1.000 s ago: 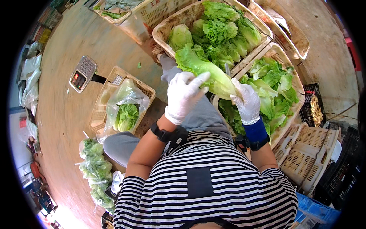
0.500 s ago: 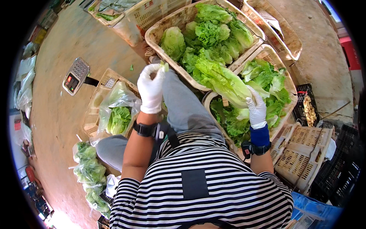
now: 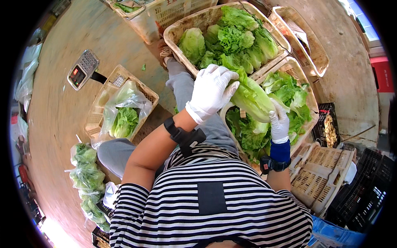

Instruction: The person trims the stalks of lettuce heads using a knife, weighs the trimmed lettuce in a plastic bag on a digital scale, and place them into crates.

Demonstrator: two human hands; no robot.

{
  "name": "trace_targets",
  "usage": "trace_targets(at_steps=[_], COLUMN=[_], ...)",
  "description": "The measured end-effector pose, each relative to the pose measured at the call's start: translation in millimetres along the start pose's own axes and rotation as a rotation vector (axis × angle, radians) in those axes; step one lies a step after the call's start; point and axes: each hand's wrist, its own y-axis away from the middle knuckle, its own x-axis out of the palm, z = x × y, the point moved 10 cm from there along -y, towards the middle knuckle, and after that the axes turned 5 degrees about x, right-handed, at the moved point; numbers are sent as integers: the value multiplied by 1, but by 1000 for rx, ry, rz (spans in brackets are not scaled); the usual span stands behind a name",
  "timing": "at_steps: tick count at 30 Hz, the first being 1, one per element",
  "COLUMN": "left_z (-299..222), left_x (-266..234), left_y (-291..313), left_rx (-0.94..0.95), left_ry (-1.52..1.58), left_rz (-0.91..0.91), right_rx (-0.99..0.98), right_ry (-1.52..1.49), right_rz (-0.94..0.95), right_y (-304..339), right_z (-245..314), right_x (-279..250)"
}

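Note:
I wear white gloves on both hands. My right hand (image 3: 279, 122) grips a long head of lettuce (image 3: 253, 98) from below, over the nearer beige basket (image 3: 307, 96) of lettuce leaves. My left hand (image 3: 211, 91) rests on the upper end of the same head, fingers curled over its leaves. A second beige basket (image 3: 178, 29) behind it is full of lettuce heads.
To my left a smaller crate (image 3: 108, 89) holds a clear bag of lettuce (image 3: 125, 115), with a scale display (image 3: 82, 69) beside it. Filled bags of greens (image 3: 87, 178) lie at lower left. Empty crates (image 3: 319, 177) and black crates (image 3: 372, 194) stack at right.
My left hand went out toward the left crate, then came back onto the lettuce head. My right hand kept hold of the head throughout and lowered it slightly.

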Motion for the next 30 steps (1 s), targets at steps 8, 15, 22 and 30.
trace_targets(at_steps=[8,15,22,30], left_z=[28,36,43,40], left_x=[4,3,2,-10], left_y=[12,17,16,15], left_rx=[-144,-260,-252,-169], left_ry=[230,370,217,11], left_rz=[65,136,129,31], right_rx=[-3,44,47,57], right_ry=[26,-26,-11,-10], right_rz=[92,125,146,141], right_y=[-1,-2,0,0], right_z=[-12,-11,-10,-9], right_x=[9,17,23,35])
